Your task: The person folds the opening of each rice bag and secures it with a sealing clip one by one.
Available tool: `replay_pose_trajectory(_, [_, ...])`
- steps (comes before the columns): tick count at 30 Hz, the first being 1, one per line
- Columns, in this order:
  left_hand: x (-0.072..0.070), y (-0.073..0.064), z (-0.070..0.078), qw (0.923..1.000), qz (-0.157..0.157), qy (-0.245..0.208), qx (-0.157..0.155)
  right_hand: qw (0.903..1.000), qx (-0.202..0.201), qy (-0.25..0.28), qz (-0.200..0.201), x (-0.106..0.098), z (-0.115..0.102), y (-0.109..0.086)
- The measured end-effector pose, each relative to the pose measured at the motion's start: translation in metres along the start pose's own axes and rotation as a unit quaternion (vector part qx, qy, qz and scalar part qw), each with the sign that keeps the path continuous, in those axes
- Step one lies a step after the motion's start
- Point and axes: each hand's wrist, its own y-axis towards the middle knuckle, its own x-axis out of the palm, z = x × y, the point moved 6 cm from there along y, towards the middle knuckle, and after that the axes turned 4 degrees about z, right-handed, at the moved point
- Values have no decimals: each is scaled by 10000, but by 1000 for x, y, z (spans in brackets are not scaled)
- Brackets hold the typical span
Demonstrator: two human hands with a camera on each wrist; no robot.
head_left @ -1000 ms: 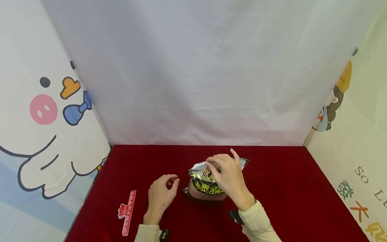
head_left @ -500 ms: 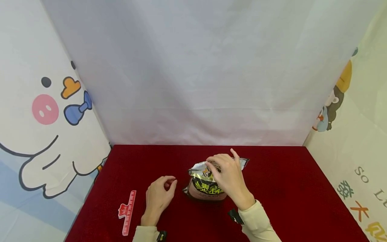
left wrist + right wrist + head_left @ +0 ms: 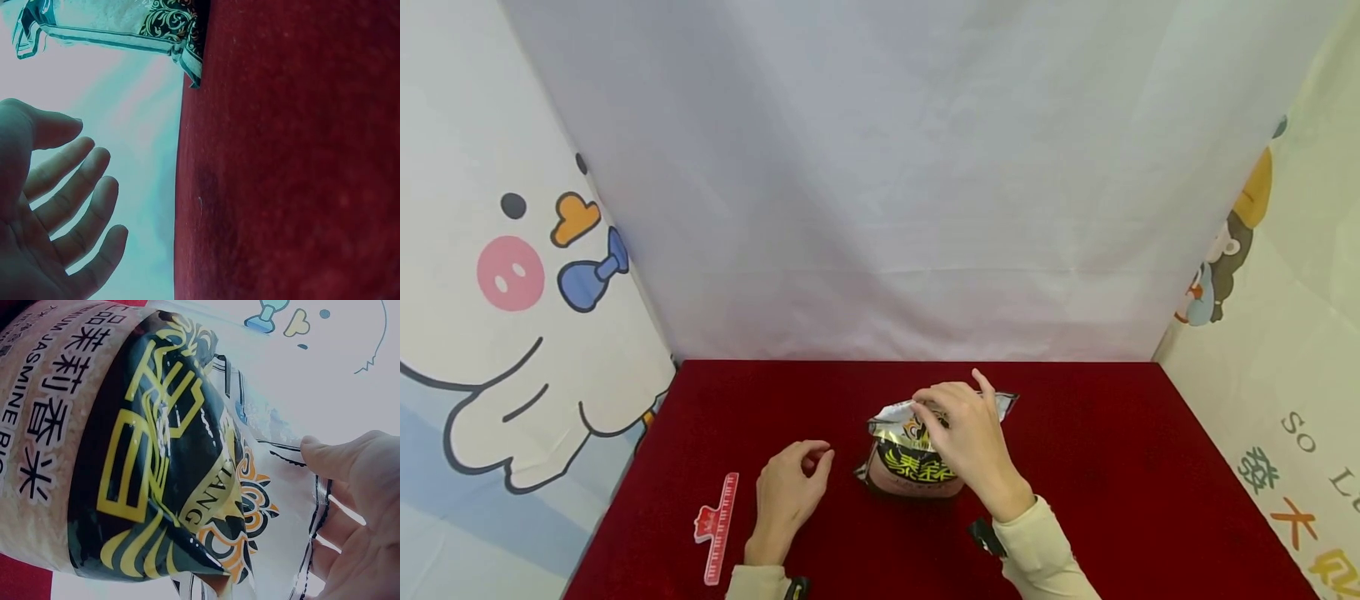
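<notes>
The right hand (image 3: 970, 442) was up on the top of a bag of rice (image 3: 910, 467). Its fingers (image 3: 936, 408) were bent over the crinkled top edge of the bag and pinched it. In the right wrist view the fingers (image 3: 337, 459) touched the clear part at the top of the bag (image 3: 144, 444). The bag was black with yellow signs on it and a pale part with words. Rice showed through the pale part. The bag stood on a red cloth (image 3: 1112, 467), right under the right hand.

The left hand (image 3: 786, 492) was to the left of the bag, near it but not touching it. It held nothing. Its fingers were loosely bent, with the thumb close to the fingertips. In the left wrist view the fingers (image 3: 75, 200) were spread a little and loose, and the palm had nothing in it. A corner of the bag (image 3: 181, 50) showed far up in that view, apart from the hand.

To the left of the left hand a red clip (image 3: 717, 527) shaped like a ruler lay flat on the red cloth. Both arms wore pale sleeves (image 3: 1045, 554).

Past the hands hung a white sheet (image 3: 880, 183). On the left side was a wall with a cartoon duck (image 3: 512, 333) on it.
</notes>
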Motion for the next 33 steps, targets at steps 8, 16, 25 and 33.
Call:
replay_pose_trajectory(8, [-1,-2,-5,10000,-46,10,-75,10000,-3,36,57,0,2,-1])
replay_pose_trajectory(16, [-6,-2,-11,10000,9,86,8,9999,13,44,104,0,2,-2])
replay_pose_trajectory(25, [-6,-6,-18,9996,-151,110,-214,10000,26,51,67,1,2,-3])
replay_pose_trajectory(33, [-12,-6,-23,9985,-330,299,-327,9999,-30,26,104,1,2,-2])
